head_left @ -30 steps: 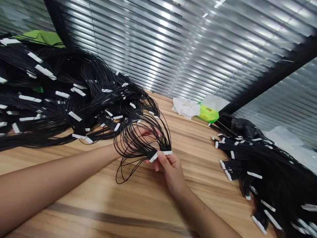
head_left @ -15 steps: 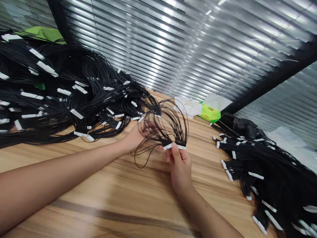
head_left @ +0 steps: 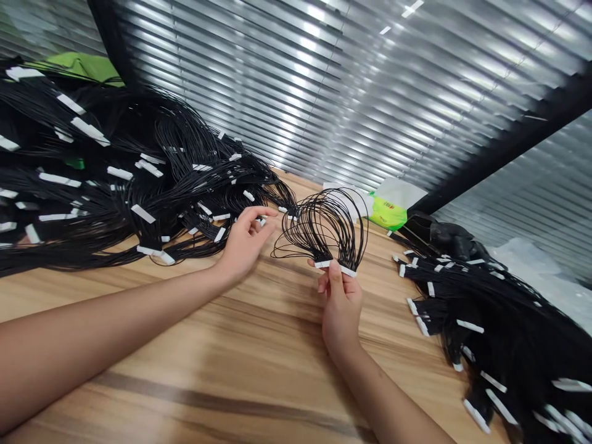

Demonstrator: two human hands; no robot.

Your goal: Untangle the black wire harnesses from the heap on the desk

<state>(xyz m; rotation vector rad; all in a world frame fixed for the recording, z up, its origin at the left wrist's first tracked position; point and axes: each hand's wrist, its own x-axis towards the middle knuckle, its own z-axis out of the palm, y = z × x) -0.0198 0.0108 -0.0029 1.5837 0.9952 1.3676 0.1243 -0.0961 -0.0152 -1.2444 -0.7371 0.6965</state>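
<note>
Between the thumb and fingers of my right hand (head_left: 341, 302) are the white connectors of a black wire harness (head_left: 330, 219). Its two connectors sit side by side in the grip, and the thin wires loop upward and over in an arch. My left hand (head_left: 250, 240) is just left of the loops, apart from them, its fingers bent and spread with nothing in them. Behind the left hand lies a large heap of black wire harnesses (head_left: 176, 166) with white connectors.
A second pile of black wire harnesses (head_left: 518, 327) covers the table's right side. At the back stand a green packet (head_left: 387, 213) with white tissue and a black bag-like thing (head_left: 451, 237). The wooden table (head_left: 240, 364) meets metallic slatted blinds (head_left: 277, 80) behind.
My left hand has drawn back leftward, out of the wire loops. The harness in my right hand has shifted slightly right, and its loops now stand in a rounder arch.
</note>
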